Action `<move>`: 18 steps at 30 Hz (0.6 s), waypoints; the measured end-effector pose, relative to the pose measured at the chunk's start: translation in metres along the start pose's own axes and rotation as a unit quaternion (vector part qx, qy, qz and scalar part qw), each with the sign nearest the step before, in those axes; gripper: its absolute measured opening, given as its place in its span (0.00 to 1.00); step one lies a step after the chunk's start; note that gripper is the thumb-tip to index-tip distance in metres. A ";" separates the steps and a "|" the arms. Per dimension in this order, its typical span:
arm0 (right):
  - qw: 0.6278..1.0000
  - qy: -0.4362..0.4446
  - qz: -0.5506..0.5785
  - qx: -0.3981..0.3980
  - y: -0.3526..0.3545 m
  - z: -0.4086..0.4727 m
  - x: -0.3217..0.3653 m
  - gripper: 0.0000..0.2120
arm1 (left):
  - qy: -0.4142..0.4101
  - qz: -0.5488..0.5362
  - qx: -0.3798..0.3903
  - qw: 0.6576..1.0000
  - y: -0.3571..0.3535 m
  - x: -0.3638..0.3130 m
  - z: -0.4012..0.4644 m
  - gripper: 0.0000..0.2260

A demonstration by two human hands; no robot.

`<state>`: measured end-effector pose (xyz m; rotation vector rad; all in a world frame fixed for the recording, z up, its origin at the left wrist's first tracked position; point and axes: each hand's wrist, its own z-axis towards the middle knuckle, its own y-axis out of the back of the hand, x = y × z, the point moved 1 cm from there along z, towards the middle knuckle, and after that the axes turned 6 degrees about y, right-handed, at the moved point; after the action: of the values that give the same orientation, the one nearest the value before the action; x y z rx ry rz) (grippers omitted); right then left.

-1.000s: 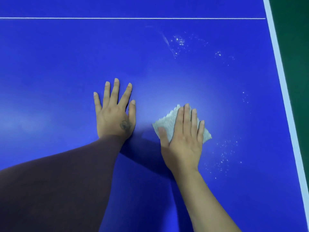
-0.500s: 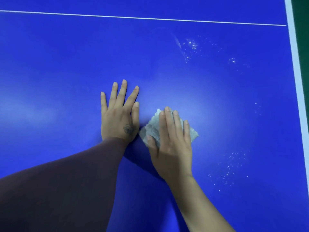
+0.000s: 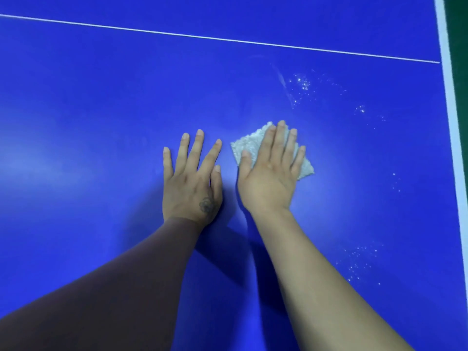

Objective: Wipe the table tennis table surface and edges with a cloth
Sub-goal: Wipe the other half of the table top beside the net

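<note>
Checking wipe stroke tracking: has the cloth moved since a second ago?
Yes. Under the right hand, the cloth went left, then away toward the white line, judged against the upper white specks.

Left arm in a snug dark maroon sleeve (image 3: 121, 287) from lower left of the frame to the wrist. Small dark flower-shaped tattoo (image 3: 206, 205) on the back of the left hand (image 3: 190, 183). Right forearm (image 3: 311, 269) unsleeved, right hand (image 3: 271, 173) without rings.
</note>
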<state>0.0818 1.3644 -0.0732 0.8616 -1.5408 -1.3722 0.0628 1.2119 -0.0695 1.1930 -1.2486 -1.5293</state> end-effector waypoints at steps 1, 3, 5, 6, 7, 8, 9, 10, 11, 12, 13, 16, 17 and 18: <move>1.000 0.018 -0.003 0.002 0.001 -0.007 0.003 0.36 | -0.001 -0.002 0.003 1.000 0.001 0.000 0.001 0.24; 0.998 0.062 0.006 0.020 0.005 -0.023 -0.003 0.36 | 0.009 -0.033 0.001 0.999 0.002 0.000 0.000 0.23; 0.995 0.095 0.011 0.033 0.011 -0.037 -0.019 0.36 | 0.023 -0.084 -0.008 0.996 0.002 0.002 0.003 0.22; 0.994 0.102 0.009 0.038 0.013 -0.043 -0.029 0.36 | 0.031 -0.098 -0.021 0.995 0.003 0.004 0.007 0.22; 0.993 0.107 0.005 0.042 0.015 -0.047 -0.037 0.36 | 0.034 -0.092 -0.038 0.994 0.005 0.006 0.013 0.23; 0.993 0.105 0.004 0.044 0.016 -0.048 -0.045 0.36 | 0.037 -0.075 -0.055 0.995 0.006 0.006 0.022 0.24; 0.994 0.100 0.005 0.044 0.016 -0.046 -0.052 0.36 | 0.043 -0.056 -0.064 0.995 0.006 0.004 0.033 0.26; 0.995 0.088 0.005 0.040 0.016 -0.041 -0.058 0.36 | 0.051 -0.039 -0.064 0.996 0.006 0.002 0.048 0.28; 0.997 0.072 0.005 0.035 0.015 -0.034 -0.063 0.36 | 0.060 -0.027 -0.059 0.996 0.003 0.000 0.062 0.30; 0.998 0.053 0.005 0.027 0.015 -0.026 -0.067 0.36 | 0.072 -0.023 -0.052 0.996 0.000 -0.002 0.074 0.31; 0.999 0.035 0.006 0.021 0.014 -0.018 -0.069 0.36 | 0.089 -0.022 -0.045 0.995 -0.004 -0.002 0.082 0.32; 1.000 -0.017 0.006 0.003 0.007 0.008 -0.060 0.36 | 0.127 -0.012 -0.030 0.991 -0.015 -0.001 0.086 0.33; 1.000 -0.031 0.005 -0.004 0.005 0.019 -0.054 0.36 | 0.129 -0.011 -0.030 0.991 -0.016 -0.001 0.087 0.32; 0.999 -0.039 0.008 -0.006 0.004 0.028 -0.045 0.36 | 0.131 -0.007 -0.028 0.991 -0.015 -0.001 0.087 0.32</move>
<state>0.0731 1.4167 -0.0767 0.7941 -1.5940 -1.4171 -0.0215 1.2347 -0.0789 1.3192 -1.0190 -1.3584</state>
